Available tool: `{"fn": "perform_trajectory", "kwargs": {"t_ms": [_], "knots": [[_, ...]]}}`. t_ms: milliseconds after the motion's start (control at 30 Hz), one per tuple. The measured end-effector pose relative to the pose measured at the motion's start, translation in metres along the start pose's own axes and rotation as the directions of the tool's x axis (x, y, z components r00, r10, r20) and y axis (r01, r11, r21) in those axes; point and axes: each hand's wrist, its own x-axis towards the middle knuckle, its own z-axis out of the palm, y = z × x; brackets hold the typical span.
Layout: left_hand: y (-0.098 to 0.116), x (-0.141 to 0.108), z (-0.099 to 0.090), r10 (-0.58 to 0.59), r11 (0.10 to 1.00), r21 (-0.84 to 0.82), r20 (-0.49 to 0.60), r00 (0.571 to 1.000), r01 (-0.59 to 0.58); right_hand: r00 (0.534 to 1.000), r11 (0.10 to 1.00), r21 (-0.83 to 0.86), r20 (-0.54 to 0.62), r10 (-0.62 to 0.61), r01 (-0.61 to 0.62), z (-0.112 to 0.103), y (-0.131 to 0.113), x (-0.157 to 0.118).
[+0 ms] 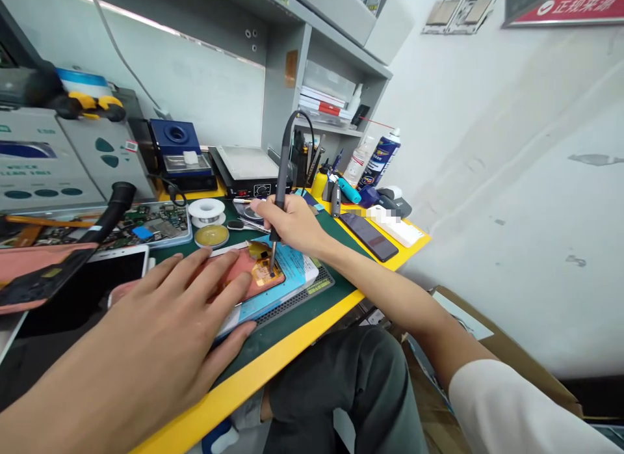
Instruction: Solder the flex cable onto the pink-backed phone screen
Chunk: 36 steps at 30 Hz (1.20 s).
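green mat (287, 340): right hand (287, 225) grips a soldering iron (281, 174), tip on a gold part (260, 268); left hand (160, 330) lies open on a red pad (269, 287).

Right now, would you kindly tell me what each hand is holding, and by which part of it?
The right hand grips a soldering iron by its dark handle, tip down. The left hand holds nothing, its fingers spread over a pink pad.
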Motion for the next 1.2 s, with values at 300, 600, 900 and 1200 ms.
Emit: {"fn": "perform_trajectory", "kwargs": {"t_ms": [300, 600, 900, 1200], "knots": [[-0.003, -0.004, 0.014, -0.024, 0.998, -0.051, -0.053, 0.998, 0.021, 0.999, 0.999, -0.019, 0.018, -0.03, 0.03, -0.001, 0.006, 0.003], [-0.003, -0.002, 0.008, -0.002, 1.0, 0.009, -0.067, 0.998, 0.003, 0.999, 1.0, 0.014, 0.019, -0.027, 0.026, 0.001, 0.009, 0.006], [0.011, 0.02, -0.024, -0.087, 0.996, 0.037, 0.167, 0.982, 0.082, 0.999, 0.999, -0.022, 0.011, -0.047, 0.047, 0.0, 0.006, 0.004], [0.029, 0.034, -0.034, -0.116, 0.993, 0.065, 0.252, 0.961, 0.103, 0.999, 0.999, -0.048, -0.031, -0.01, 0.008, 0.001, 0.004, 0.005]]}}
